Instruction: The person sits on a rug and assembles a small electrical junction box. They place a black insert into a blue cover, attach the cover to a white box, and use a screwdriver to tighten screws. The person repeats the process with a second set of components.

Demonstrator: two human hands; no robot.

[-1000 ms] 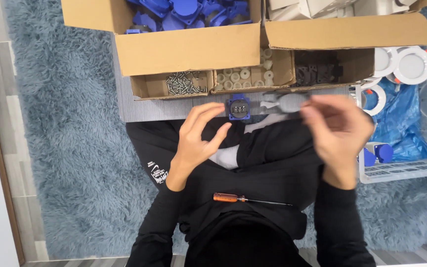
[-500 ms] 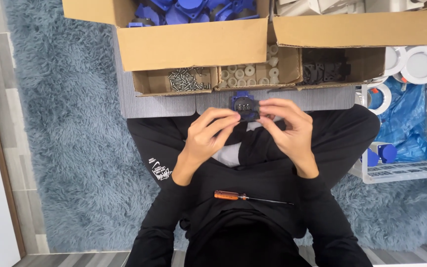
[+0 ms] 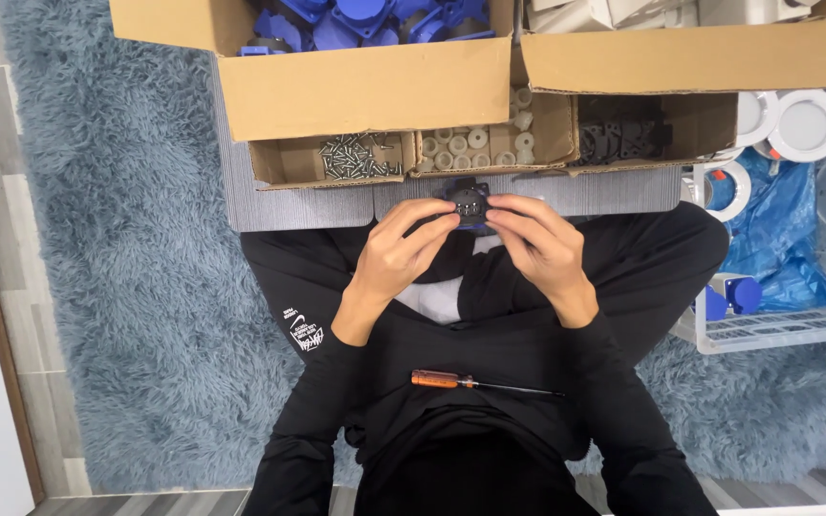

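- Nearest the camera, a screwdriver with an orange handle and thin dark shaft lies across the person's lap, untouched.
- A small white printed mark sits on the dark trouser leg at the left; its wording is left unread.
- Farther out, the left hand and right hand meet over the crossed legs, fingers of both clamped on a small dark-and-blue plastic part held between them just above the grey mat.
- The part looks light and rigid (moulded plastic, probably), not fragile but small enough to slip; a pinch on its opposite outer edges, as now, seems the surest hold.
- Beyond the mat stand three low open cardboard trays: the left one holds silvery screws, the middle pale round washers, the right dark small pieces.
- Farthest, two big brown cardboard boxes with plain flaps; the left is full of blue plastic parts, the right of pale ones.
- At the right, a white wire basket carries a blue bag and white ring-shaped fittings.
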